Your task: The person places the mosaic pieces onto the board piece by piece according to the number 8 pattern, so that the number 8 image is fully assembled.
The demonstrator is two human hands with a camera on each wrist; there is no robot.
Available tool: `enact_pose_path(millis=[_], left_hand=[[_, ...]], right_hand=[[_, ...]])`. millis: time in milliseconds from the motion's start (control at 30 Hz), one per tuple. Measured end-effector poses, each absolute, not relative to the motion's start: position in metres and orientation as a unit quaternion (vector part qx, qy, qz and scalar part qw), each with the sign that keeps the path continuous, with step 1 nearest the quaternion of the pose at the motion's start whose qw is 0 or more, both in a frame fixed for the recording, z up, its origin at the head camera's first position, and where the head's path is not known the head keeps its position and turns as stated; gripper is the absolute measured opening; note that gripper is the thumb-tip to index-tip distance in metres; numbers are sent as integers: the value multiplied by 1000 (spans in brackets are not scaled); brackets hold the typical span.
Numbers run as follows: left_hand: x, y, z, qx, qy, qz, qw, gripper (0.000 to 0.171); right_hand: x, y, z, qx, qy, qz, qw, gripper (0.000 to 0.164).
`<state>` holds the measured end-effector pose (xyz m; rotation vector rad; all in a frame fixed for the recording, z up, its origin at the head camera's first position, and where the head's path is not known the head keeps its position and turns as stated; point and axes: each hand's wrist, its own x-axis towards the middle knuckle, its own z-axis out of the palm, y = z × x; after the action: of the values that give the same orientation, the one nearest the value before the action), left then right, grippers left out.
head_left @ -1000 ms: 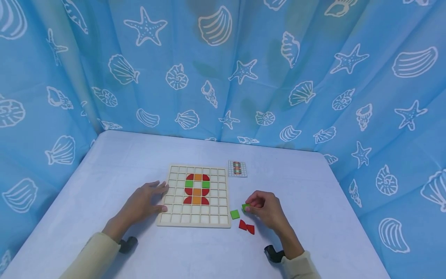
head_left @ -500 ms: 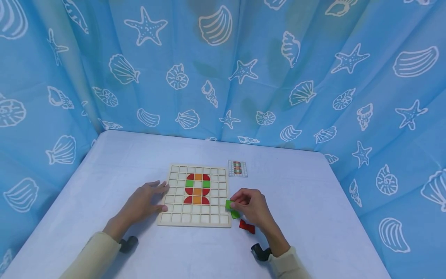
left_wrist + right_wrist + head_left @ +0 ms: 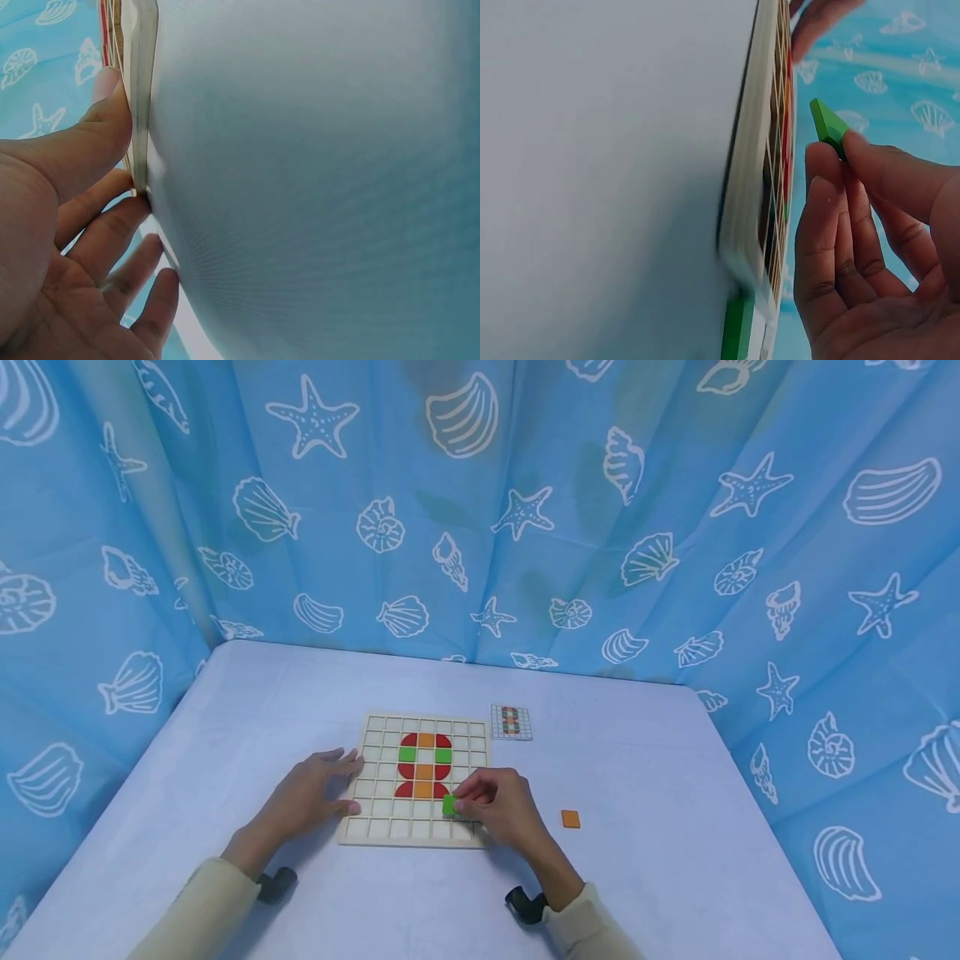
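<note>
A wooden grid board (image 3: 390, 831) lies on the table with red, orange and green pieces set in its middle columns. My left hand (image 3: 300, 797) rests against the board's left edge, thumb and fingertips touching it with the fingers spread, as the left wrist view also shows. A green square tile (image 3: 449, 805) is pinched between thumb and fingertips of my right hand (image 3: 504, 806), above the board's lower part. In the right wrist view this tile (image 3: 827, 127) is held tilted, off the board's surface. Another green tile (image 3: 737, 328) lies by the board's edge; my right hand hides it in the head view.
A small pattern card (image 3: 511, 723) lies beyond the board's upper right corner. An orange square tile (image 3: 571, 819) sits on the white table (image 3: 660, 777) to the right of my right hand. A blue shell-print curtain (image 3: 517, 568) surrounds the table's back and sides.
My right hand has carried the green tile leftward from beside the board to over it. The orange tile has come into view, while the red pieces are now covered. My left hand stays put.
</note>
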<state>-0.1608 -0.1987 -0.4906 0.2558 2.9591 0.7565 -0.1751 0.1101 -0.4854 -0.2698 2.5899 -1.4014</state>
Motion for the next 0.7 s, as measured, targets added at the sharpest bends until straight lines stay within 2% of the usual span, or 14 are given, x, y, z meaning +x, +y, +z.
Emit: enact_pose_path(millis=[433,700], left_hand=[[-161,-201,-490,90,965,245,30,80],[-160,-200,-491,92,964,249,29,78]], right_hand=[[-176,67,-486,-129,872,-462,96,7],[-178,46,-487,-113,883,-444,102,9]])
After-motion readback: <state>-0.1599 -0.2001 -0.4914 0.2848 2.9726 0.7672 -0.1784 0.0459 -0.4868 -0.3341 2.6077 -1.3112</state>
